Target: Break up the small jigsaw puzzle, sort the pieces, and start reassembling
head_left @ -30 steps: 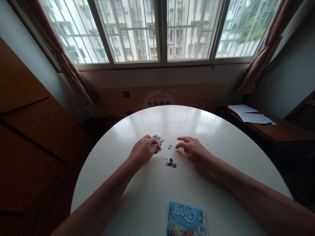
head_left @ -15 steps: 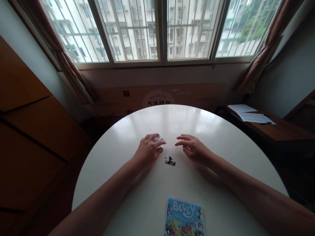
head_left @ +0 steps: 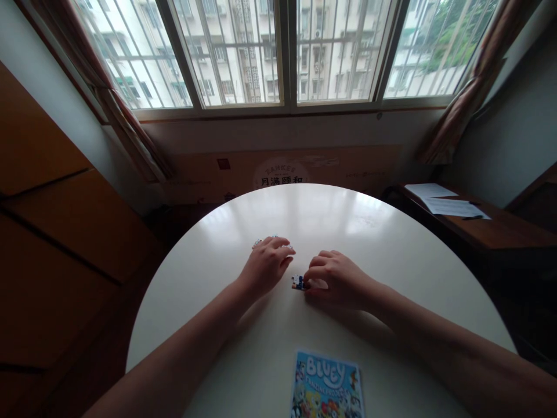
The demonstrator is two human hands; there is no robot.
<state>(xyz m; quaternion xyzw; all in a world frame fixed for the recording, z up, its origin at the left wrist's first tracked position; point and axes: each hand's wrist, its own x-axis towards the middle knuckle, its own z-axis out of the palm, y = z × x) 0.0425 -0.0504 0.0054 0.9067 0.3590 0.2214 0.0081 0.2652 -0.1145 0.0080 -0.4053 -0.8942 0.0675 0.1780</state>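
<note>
Fingers parted, the left hand (head_left: 267, 259) partly covers loose jigsaw pieces (head_left: 257, 242) on the table (head_left: 252, 371); the right hand (head_left: 333, 276) curls its fingers at the joined jigsaw pieces (head_left: 297, 283), grip unclear

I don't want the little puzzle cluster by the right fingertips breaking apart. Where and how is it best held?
Probably pinch the puzzle cluster lightly at its right edge, coming from the right: it lies flat, and the right hand is at that side.

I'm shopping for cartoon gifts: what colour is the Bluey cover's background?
The Bluey cover has a blue background, seen best in the head view.
</note>
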